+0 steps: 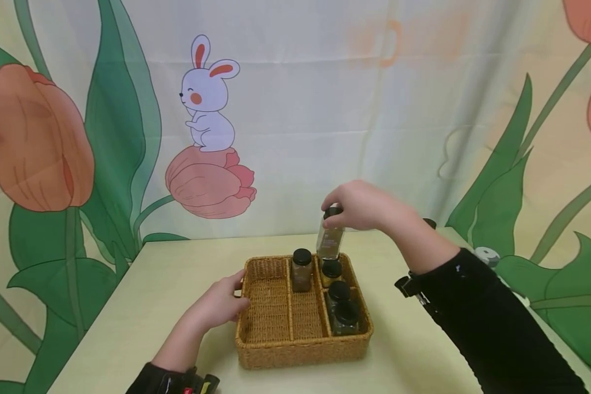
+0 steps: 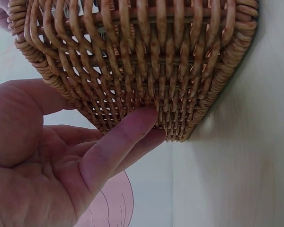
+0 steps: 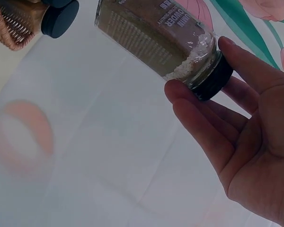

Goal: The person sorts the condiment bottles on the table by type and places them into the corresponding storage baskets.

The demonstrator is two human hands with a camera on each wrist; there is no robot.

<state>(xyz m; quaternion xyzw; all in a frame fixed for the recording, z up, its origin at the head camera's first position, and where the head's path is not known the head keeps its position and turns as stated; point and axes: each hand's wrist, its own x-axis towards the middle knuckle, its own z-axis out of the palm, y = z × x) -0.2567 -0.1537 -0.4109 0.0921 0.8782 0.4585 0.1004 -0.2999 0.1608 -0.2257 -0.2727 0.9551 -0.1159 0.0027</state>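
In the head view, my right hand pinches a glass spice jar by its black lid, over the back right of a woven wicker basket. The right wrist view shows brownish powder in this jar and a printed label reading "POWDER". My left hand holds the basket's left side, thumb over the rim. Up close in the left wrist view, fingers of that hand lie against the wicker wall. A brown-filled jar with a black lid stands in the middle section.
The basket's right side has a divider; behind it sits a yellow-filled jar, in front two dark jars, one nearer. A dark lid shows past my right forearm. A printed curtain hangs behind the pale table.
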